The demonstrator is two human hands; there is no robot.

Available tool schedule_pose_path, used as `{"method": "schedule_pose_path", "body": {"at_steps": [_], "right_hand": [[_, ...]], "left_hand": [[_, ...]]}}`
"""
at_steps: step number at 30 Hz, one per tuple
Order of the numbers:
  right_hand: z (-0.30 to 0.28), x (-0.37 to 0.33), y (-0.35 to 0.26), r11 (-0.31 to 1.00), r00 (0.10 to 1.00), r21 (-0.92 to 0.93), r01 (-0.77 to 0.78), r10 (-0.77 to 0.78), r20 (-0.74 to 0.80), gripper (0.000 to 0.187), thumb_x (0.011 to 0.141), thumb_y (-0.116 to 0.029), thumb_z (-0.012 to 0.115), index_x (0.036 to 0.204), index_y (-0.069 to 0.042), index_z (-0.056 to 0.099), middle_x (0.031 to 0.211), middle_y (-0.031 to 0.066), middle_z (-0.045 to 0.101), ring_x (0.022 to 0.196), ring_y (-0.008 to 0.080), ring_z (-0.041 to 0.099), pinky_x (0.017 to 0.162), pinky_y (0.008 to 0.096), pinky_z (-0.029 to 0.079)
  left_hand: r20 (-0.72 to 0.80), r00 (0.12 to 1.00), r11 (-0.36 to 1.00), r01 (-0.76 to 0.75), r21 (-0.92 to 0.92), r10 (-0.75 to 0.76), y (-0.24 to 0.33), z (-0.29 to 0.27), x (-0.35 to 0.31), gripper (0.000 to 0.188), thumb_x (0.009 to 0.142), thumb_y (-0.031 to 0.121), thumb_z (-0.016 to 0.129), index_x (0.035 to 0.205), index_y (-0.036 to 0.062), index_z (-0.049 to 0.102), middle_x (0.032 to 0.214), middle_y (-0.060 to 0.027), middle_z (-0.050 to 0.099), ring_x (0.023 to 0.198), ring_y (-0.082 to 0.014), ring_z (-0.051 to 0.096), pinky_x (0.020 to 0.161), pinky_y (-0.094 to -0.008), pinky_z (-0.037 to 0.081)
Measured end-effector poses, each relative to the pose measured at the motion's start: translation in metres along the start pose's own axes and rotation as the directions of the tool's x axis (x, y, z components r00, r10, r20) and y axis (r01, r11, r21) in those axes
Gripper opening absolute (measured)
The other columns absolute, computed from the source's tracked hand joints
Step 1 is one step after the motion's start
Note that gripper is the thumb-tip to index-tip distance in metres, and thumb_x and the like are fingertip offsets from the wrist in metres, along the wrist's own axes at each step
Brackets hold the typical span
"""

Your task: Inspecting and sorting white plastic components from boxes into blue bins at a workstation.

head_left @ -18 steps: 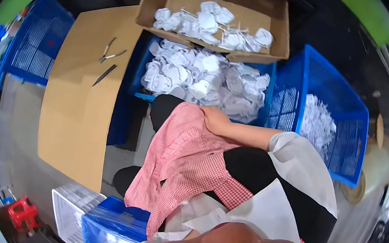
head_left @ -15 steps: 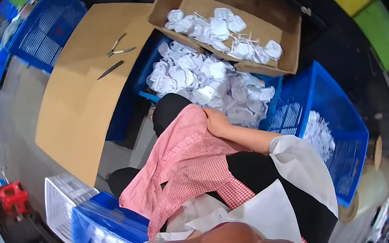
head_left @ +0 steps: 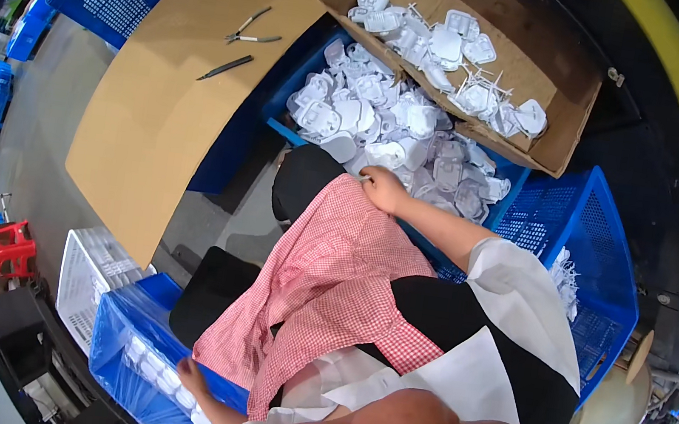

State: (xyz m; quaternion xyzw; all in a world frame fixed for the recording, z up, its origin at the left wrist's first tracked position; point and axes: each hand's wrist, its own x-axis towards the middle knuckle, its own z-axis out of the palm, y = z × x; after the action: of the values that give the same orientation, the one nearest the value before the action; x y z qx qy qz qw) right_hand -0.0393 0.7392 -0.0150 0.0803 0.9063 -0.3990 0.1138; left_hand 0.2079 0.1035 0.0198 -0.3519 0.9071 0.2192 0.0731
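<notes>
My right hand rests at the knee by the upper edge of a red-and-white checked apron. Its fingers are closed, with a small pale bit at the fingertips that I cannot make out. Just beyond lies a heap of white plastic parts in a blue crate. At the lower left, my left hand is over a blue bin lined with clear plastic. Rows of white parts lie in it beside the hand. The left fingers are dark and blurred, so their grip does not show.
A cardboard box of white parts sits above the crate. Two pairs of pliers and a dark pen-like tool lie on a cardboard-topped surface. Blue crate at right, white crate and red stool at left.
My left hand has come into view over the lined bin. The view has shifted, so the boxes and table sit differently. My right hand stays by the knee, its fingers now past the apron's edge.
</notes>
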Motion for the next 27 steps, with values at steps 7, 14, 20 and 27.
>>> {"method": "schedule_pose_path", "body": {"at_steps": [7, 14, 20, 27], "right_hand": [[-0.042, 0.000, 0.029, 0.993, 0.971, -0.113, -0.041, 0.013, -0.239, 0.036, 0.083, -0.018, 0.063, 0.117, -0.006, 0.063, 0.118, 0.0181, 0.062, 0.112, 0.0350, 0.058, 0.096, 0.0422, 0.047], [-0.114, 0.027, 0.007, 0.997, 0.946, -0.010, -0.076, 0.069, -0.318, 0.027, 0.086, -0.022, 0.064, 0.109, -0.007, 0.066, 0.102, 0.0131, 0.071, 0.096, 0.0300, 0.067, 0.087, 0.0385, 0.051], [-0.077, 0.057, -0.063, 0.981, 0.971, -0.054, 0.187, -0.193, -0.140, 0.036, 0.084, -0.027, 0.064, 0.113, -0.006, 0.065, 0.106, 0.0152, 0.070, 0.100, 0.0314, 0.067, 0.091, 0.0384, 0.050], [-0.026, -0.031, -0.119, 0.657, 0.678, -0.186, 0.731, -0.730, 0.090, 0.040, 0.076, -0.026, 0.070, 0.112, -0.010, 0.065, 0.130, 0.0145, 0.053, 0.125, 0.0387, 0.045, 0.105, 0.0495, 0.036]], "left_hand": [[-0.239, 0.936, 0.908, -0.320, -0.271, 0.258, 0.132, -0.036, 0.001, 0.030, 0.094, 0.020, 0.063, 0.114, -0.0033, 0.061, 0.108, -0.0141, 0.065, 0.096, -0.0239, 0.062, 0.085, -0.0341, 0.051], [-0.159, 0.704, 0.712, -0.702, -0.003, 0.693, 0.294, 0.014, 0.005, 0.027, 0.082, 0.013, 0.071, 0.105, 0.0003, 0.064, 0.105, -0.0188, 0.065, 0.102, -0.0369, 0.059, 0.093, -0.0419, 0.045], [0.172, 0.380, 0.387, -0.922, -0.008, 0.909, 0.377, 0.053, -0.005, 0.036, 0.076, 0.018, 0.073, 0.107, 0.0018, 0.063, 0.110, -0.0152, 0.063, 0.106, -0.0361, 0.056, 0.094, -0.0446, 0.045], [0.267, 0.263, 0.342, -0.886, -0.314, 0.927, 0.361, 0.050, -0.056, 0.046, 0.073, 0.024, 0.079, 0.112, 0.0059, 0.063, 0.109, -0.0133, 0.061, 0.104, -0.0364, 0.056, 0.093, -0.0441, 0.044]]}}
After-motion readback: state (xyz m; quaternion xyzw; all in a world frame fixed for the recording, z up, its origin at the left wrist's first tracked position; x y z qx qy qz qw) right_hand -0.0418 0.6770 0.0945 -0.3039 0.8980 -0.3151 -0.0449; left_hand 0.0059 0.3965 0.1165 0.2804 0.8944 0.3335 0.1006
